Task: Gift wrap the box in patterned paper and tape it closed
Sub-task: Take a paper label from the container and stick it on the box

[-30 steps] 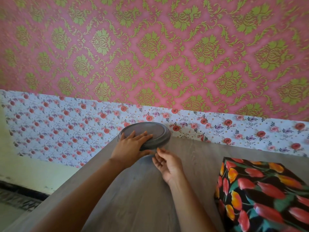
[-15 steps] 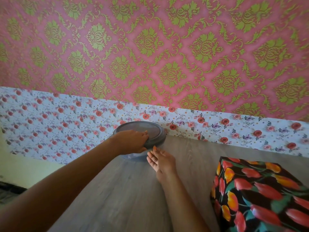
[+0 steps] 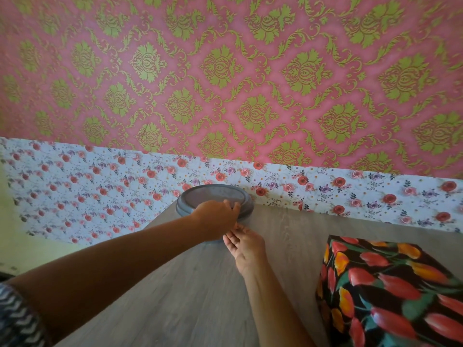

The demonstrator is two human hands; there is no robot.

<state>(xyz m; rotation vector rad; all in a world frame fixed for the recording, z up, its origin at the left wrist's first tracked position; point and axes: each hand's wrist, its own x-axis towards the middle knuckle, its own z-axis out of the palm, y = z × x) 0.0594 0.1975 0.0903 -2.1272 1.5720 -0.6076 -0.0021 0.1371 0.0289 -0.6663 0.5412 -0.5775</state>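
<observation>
The box (image 3: 388,291), covered in black paper with red and orange tulips, stands at the lower right of the table. A round grey lid (image 3: 213,196) tops a container at the table's far edge. My left hand (image 3: 216,219) grips the lid's near rim, fingers curled over it. My right hand (image 3: 246,246) lies palm up just below it, fingers relaxed, touching the container's front. No tape is visible.
The grey wood-grain table (image 3: 175,309) runs up to a wall with a white floral strip (image 3: 100,186) below pink and green damask paper. The table's left edge drops off diagonally toward the floor.
My left hand went from lying flat on the lid to gripping its near rim. My right hand turned palm up and stayed at the container's front.
</observation>
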